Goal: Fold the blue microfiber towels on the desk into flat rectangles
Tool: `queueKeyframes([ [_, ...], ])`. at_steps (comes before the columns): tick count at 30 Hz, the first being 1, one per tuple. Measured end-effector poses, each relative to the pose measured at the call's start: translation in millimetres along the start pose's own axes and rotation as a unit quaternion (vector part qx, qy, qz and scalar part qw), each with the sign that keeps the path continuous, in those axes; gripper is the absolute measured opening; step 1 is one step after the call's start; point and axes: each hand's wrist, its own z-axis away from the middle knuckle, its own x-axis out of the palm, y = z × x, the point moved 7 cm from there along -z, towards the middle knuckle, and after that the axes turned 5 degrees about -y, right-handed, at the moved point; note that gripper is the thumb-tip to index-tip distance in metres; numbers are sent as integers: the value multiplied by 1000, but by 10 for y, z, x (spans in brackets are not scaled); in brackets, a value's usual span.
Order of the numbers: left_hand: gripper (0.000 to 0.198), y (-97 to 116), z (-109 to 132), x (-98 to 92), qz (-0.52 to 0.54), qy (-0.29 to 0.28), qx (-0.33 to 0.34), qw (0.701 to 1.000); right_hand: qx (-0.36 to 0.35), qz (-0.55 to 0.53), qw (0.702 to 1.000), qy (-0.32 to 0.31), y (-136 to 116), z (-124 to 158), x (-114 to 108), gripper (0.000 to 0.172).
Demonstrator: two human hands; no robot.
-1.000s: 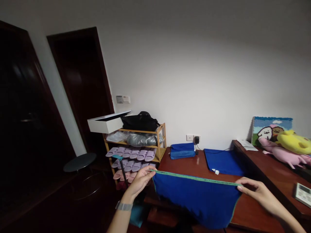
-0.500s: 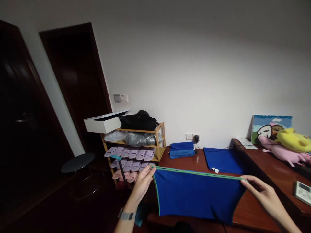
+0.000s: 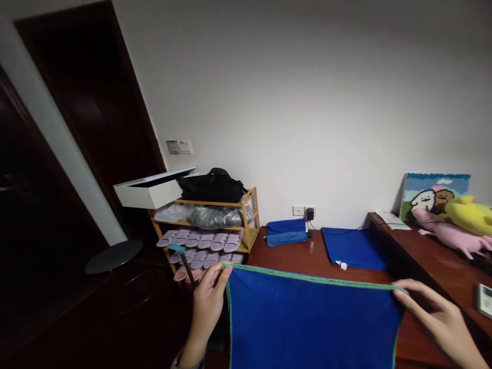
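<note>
A blue cloth (image 3: 313, 320) with green stitched edges hangs stretched between my hands, its lower part running out of view. My left hand (image 3: 210, 293) pinches its top left corner between thumb and fingers. At the top right corner, my right hand (image 3: 434, 307) grips the green edge the same way. Behind the cloth, on the reddish-brown table (image 3: 284, 260), lie a folded stack of blue cloth (image 3: 287, 233) and a flat blue cloth (image 3: 353, 248) with a small white tag.
A wooden rack (image 3: 251, 233) holds slippers, plastic-wrapped items, a black bag (image 3: 213, 185) and a white box (image 3: 149, 190). A round stool (image 3: 114, 256) stands at left. Plush toys (image 3: 453, 233) and a small device with a screen (image 3: 485, 301) lie on the raised right-hand surface.
Both hands have moved slightly apart, pulling the cloth's top edge wider. The cloth now appears larger and closer, and reaches below the frame. The view has shifted a little.
</note>
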Motion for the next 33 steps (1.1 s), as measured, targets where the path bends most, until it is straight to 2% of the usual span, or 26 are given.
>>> queueKeyframes([
  [2,42,-226,-179,162,3,-12,-7,1000,13,-9,1000,-16,122,-193,177,46],
  [5,44,-746,-611,515,17,-42,-23,999,25,-26,998,-56,408,-674,597,51],
  [9,50,-1401,-1234,1100,-73,-88,-10,993,28,18,992,-125,829,-1470,1406,62],
  [11,50,-1641,-1360,1356,-123,-99,0,987,40,67,990,-119,1029,-1707,1796,63],
  [12,48,-1750,-1342,1457,-137,-103,3,985,46,82,989,-114,1125,-1735,1984,62],
  [14,43,-1974,-1137,1617,-154,-119,9,981,56,99,988,-106,1337,-1579,2346,61],
  [16,38,-2238,-753,1727,-184,-161,24,969,60,122,985,-110,1588,-1169,2692,61],
  [18,42,-2518,-285,1808,-290,-230,76,926,35,198,970,-134,1838,-616,3011,61],
  [20,46,-2818,138,1817,-378,-291,106,872,41,264,949,-168,2109,-68,3246,65],
  [23,54,-3112,517,1729,-452,-335,109,820,52,326,917,-223,2369,464,3393,68],
  [26,55,-3130,680,1629,-481,-334,90,806,44,345,901,-259,2415,545,3327,64],
  [30,57,-2928,961,1565,-499,-334,68,797,18,334,893,-301,2374,283,3098,59],
  [33,53,-2735,1203,1591,-511,-338,61,788,-3,331,881,-340,2374,116,2970,56],
])
